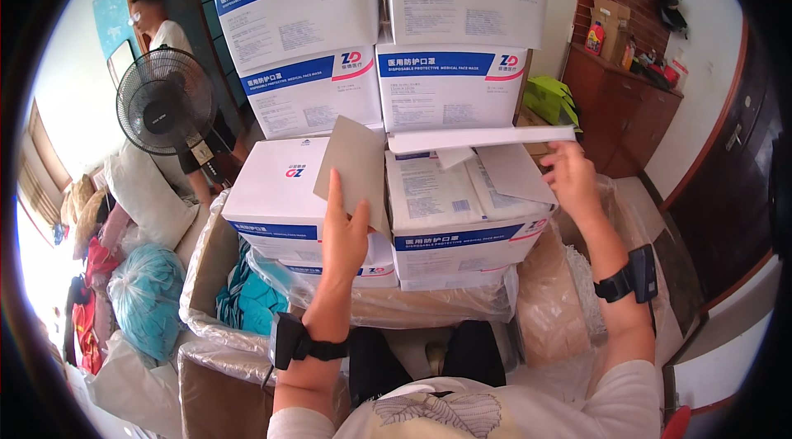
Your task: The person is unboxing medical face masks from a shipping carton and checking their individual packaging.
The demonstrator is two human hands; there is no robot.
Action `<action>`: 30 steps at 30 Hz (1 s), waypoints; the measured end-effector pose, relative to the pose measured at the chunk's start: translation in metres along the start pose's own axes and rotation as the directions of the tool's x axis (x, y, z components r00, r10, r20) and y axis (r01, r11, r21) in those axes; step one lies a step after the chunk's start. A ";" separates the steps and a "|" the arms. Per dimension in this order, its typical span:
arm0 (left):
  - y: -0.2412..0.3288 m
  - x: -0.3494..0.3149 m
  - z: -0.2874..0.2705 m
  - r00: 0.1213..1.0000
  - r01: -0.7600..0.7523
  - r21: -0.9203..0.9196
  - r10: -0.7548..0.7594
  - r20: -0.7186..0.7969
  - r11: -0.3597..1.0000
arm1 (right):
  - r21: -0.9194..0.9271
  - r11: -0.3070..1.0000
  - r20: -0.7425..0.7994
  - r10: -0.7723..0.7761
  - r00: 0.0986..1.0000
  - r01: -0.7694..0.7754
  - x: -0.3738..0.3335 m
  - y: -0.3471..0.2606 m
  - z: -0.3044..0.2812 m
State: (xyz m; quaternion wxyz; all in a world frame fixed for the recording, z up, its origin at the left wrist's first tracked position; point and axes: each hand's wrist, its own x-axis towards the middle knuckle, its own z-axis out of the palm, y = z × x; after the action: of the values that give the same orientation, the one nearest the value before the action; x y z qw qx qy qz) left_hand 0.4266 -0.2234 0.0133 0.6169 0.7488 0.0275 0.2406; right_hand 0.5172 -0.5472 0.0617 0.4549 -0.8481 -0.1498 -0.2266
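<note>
An opened white and blue face-mask carton (pixel 472 243) stands in front of me, with several clear packs of masks (pixel 431 189) inside. Its grey-faced left flap (pixel 356 165) tilts upward. My left hand (pixel 345 228) lies against that flap, index finger stretched up and thumb apart. Across the carton's far side a white flap (pixel 483 139) stands nearly edge-on. My right hand (pixel 575 183) is by the carton's right rim, fingers bent and spread near the end of that far flap. Another white flap (pixel 518 171) lies partly over the packs. A closed carton (pixel 276 179) adjoins on the left.
Several closed cartons (pixel 452 88) are stacked behind. Plastic-lined boxes (pixel 206 290) stand around my legs, one with teal cloth (pixel 256 295). On the left are a standing fan (pixel 165 101), a person (pixel 169 30) and a teal bag (pixel 148 290). A wooden cabinet (pixel 615 109) stands right.
</note>
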 end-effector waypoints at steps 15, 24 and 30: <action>0.002 -0.013 0.018 0.967 -0.250 0.089 0.254 -0.032 0.964 | -0.243 0.908 0.514 -0.177 0.839 0.341 0.001 -0.018 0.003; -0.010 -0.022 -0.005 0.996 -0.051 -0.263 0.030 -0.084 0.964 | -0.299 0.953 0.292 0.053 0.955 0.039 -0.014 0.008 -0.016; -0.006 -0.023 -0.006 0.999 0.011 -0.312 -0.024 -0.039 0.950 | 0.407 0.910 -0.192 0.170 0.967 -0.079 -0.022 0.040 -0.016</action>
State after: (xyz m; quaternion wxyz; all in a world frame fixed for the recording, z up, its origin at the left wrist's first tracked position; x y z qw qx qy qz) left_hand 0.4057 -0.2246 0.0009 0.7287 0.6365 0.0089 0.2524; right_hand 0.5132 -0.5836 0.0302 0.6446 -0.7154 -0.0859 -0.2555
